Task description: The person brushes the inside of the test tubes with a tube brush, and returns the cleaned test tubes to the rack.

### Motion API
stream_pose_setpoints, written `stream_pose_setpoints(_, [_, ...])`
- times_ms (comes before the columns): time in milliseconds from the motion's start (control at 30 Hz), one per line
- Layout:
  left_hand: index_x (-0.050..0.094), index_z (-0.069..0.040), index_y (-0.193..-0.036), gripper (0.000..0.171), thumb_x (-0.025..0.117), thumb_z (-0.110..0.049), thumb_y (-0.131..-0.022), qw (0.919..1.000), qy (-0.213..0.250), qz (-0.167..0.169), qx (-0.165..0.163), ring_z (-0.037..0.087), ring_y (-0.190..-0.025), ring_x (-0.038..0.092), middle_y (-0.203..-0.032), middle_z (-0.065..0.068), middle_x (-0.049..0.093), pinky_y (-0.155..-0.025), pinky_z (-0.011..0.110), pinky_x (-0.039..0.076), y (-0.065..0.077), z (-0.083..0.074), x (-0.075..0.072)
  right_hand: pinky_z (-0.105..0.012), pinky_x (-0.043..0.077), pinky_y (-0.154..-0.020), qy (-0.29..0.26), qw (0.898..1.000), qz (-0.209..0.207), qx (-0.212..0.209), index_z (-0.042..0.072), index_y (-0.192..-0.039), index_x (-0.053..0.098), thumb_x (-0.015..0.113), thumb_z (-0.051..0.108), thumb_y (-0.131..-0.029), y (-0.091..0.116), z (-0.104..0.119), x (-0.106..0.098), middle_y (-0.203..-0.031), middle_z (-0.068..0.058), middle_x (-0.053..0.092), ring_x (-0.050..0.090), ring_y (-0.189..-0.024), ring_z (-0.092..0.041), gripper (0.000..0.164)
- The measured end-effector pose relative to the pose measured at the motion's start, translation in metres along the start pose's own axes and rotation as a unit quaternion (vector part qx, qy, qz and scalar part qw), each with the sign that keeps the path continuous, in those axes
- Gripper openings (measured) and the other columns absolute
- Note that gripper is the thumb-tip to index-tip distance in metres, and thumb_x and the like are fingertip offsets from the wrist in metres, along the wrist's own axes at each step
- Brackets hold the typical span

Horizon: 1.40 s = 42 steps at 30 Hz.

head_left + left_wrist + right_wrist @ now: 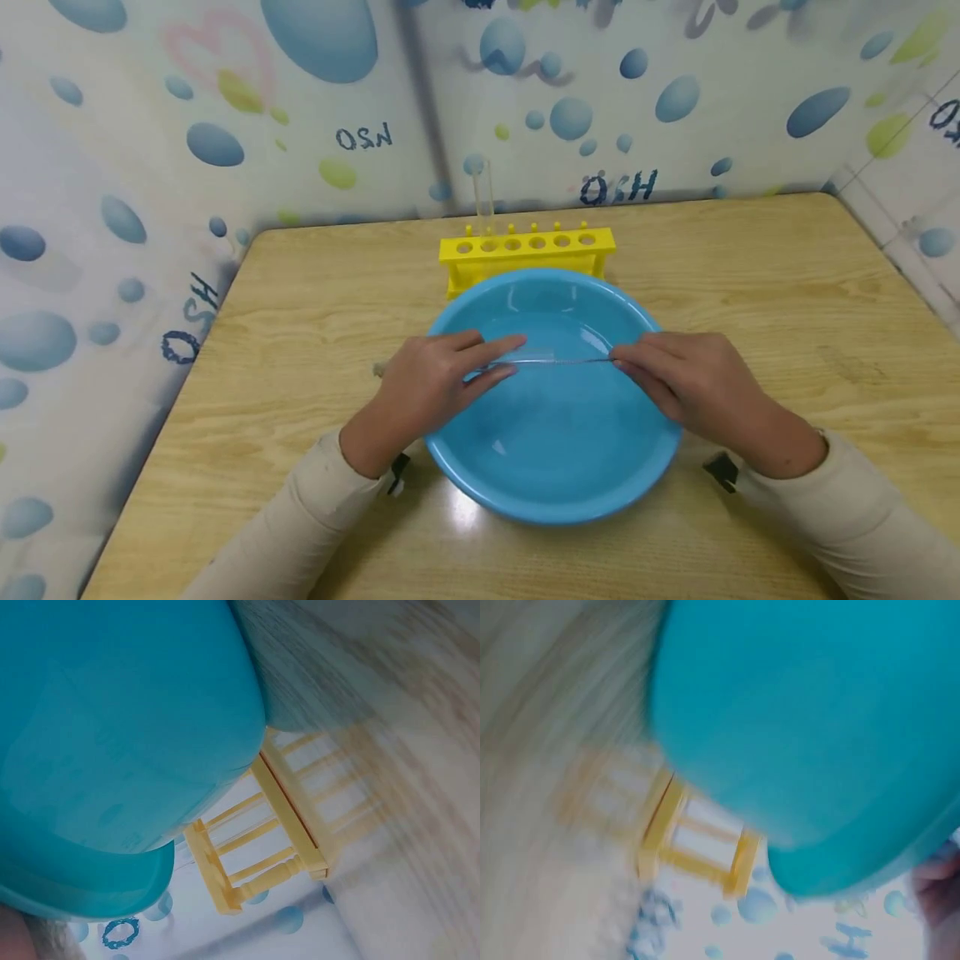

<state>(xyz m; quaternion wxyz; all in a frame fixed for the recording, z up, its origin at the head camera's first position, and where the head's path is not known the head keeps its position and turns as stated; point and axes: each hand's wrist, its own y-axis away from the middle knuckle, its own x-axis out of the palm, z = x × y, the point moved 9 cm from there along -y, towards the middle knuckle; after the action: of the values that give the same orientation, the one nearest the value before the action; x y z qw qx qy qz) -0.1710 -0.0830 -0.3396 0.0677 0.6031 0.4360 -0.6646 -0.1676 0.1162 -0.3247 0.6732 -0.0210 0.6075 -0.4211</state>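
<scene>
My left hand (431, 375) is over the left side of a light blue basin (551, 510), holding a clear glass test tube (536, 356) between thumb and fingers. Most of the tube is hidden by that hand. A thin wire handle (581, 361), like that of a test tube brush, runs level from the tube across to my right hand (701, 387). Over the basin's right side, the right thumb and fingertips pinch its end. Any bristles are hidden from view. Both wrist views mostly show the outside of the basin, with only a bit of each hand at the edge.
Just behind the basin stands a yellow test tube rack (525, 247). Another clear test tube (483, 196) stands upright in one of its left holes. The wooden table (315, 317) meets a wall (420, 108) printed with blue drops at the back.
</scene>
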Motion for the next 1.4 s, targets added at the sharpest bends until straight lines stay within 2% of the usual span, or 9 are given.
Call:
stream_pose_setpoints(67, [0.07,-0.024,-0.127,0.043,0.079,-0.032,-0.086,0.9999,-0.008,-0.002,0.006,0.006,-0.053,0.049,-0.071,-0.003,0.062,-0.047,0.016,0.035,0.0,-0.001,-0.001,-0.022,0.05,-0.054,-0.099,0.986,0.068,0.114,0.009,-0.098,0.072,0.052,0.026,-0.105,0.001,-0.015,0.01,-0.072,0.004,0.062,0.056,-0.062,-0.007,0.027])
stream_pose_setpoints(167, [0.071,-0.023,-0.126,0.043,0.08,-0.032,-0.085,0.9995,-0.02,-0.007,0.022,0.007,-0.053,0.051,-0.07,-0.003,0.062,-0.046,0.017,0.037,0.0,-0.005,-0.002,-0.025,0.047,-0.051,-0.269,0.908,0.144,0.286,0.006,-0.096,0.068,0.056,0.02,-0.103,0.013,-0.032,0.026,-0.067,0.0,0.053,0.053,-0.059,-0.015,0.02])
stream_pose_setpoints(333, [0.072,-0.022,-0.124,0.044,0.082,-0.031,-0.083,0.999,-0.024,-0.014,0.036,0.007,-0.054,0.052,-0.069,-0.003,0.061,-0.047,0.018,0.039,0.001,-0.009,-0.004,-0.033,0.049,-0.044,-0.412,0.825,0.181,0.342,-0.006,-0.095,0.058,0.047,0.022,-0.107,0.02,-0.03,0.036,-0.066,-0.007,0.049,0.052,-0.052,-0.025,0.033])
stream_pose_setpoints(567, [0.073,-0.022,-0.123,0.043,0.083,-0.029,-0.082,0.9996,-0.013,-0.018,0.017,0.006,-0.053,0.051,-0.069,-0.003,0.062,-0.046,0.017,0.037,0.003,-0.003,-0.002,-0.026,0.057,-0.059,-0.059,0.997,0.035,0.033,0.008,-0.095,0.072,0.049,0.029,-0.106,-0.003,-0.001,0.004,-0.077,0.003,0.067,0.062,-0.068,-0.009,0.033])
stream_pose_setpoints(733, [0.072,-0.023,-0.125,0.042,0.081,-0.03,-0.084,0.9998,-0.006,-0.014,0.01,0.006,-0.052,0.048,-0.069,-0.003,0.061,-0.046,0.017,0.034,0.002,-0.002,-0.001,-0.027,0.056,-0.057,-0.11,0.988,0.051,0.096,0.004,-0.092,0.07,0.052,0.024,-0.105,-0.001,-0.008,0.008,-0.075,0.002,0.064,0.061,-0.064,-0.01,0.03])
stream_pose_setpoints(900, [0.073,-0.023,-0.123,0.041,0.081,-0.032,-0.084,0.9994,-0.015,-0.012,0.028,0.006,-0.053,0.05,-0.068,-0.004,0.061,-0.047,0.017,0.039,0.0,-0.006,-0.001,-0.034,0.057,-0.057,-0.396,0.845,0.134,0.334,-0.008,-0.094,0.058,0.049,0.019,-0.106,0.018,-0.031,0.034,-0.068,-0.006,0.054,0.059,-0.058,-0.024,0.03])
stream_pose_setpoints(967, [0.073,-0.022,-0.122,0.04,0.082,-0.032,-0.083,0.9994,-0.014,-0.011,0.03,0.007,-0.054,0.051,-0.069,-0.004,0.062,-0.047,0.017,0.041,0.0,-0.006,-0.001,-0.035,0.057,-0.058,-0.424,0.823,0.141,0.351,-0.01,-0.096,0.056,0.048,0.021,-0.107,0.02,-0.031,0.037,-0.068,-0.007,0.053,0.06,-0.058,-0.026,0.034])
stream_pose_setpoints(1200, [0.073,-0.022,-0.124,0.041,0.08,-0.031,-0.085,1.0,0.004,-0.005,0.004,0.006,-0.055,0.054,-0.073,-0.003,0.066,-0.049,0.017,0.043,-0.001,0.0,0.0,-0.023,0.056,-0.061,-0.109,0.989,0.039,0.087,0.007,-0.098,0.072,0.053,0.023,-0.104,0.0,-0.006,0.005,-0.076,0.006,0.065,0.061,-0.068,-0.008,0.026])
stream_pose_setpoints(1400, [0.072,-0.022,-0.125,0.042,0.08,-0.031,-0.085,0.9999,0.013,-0.003,-0.002,0.006,-0.054,0.051,-0.072,-0.004,0.066,-0.049,0.016,0.04,-0.001,0.001,0.001,-0.036,0.06,-0.06,0.07,0.992,-0.056,-0.084,0.005,-0.097,0.076,0.037,0.032,-0.109,0.001,0.019,-0.009,-0.081,-0.004,0.074,0.071,-0.07,-0.017,0.049])
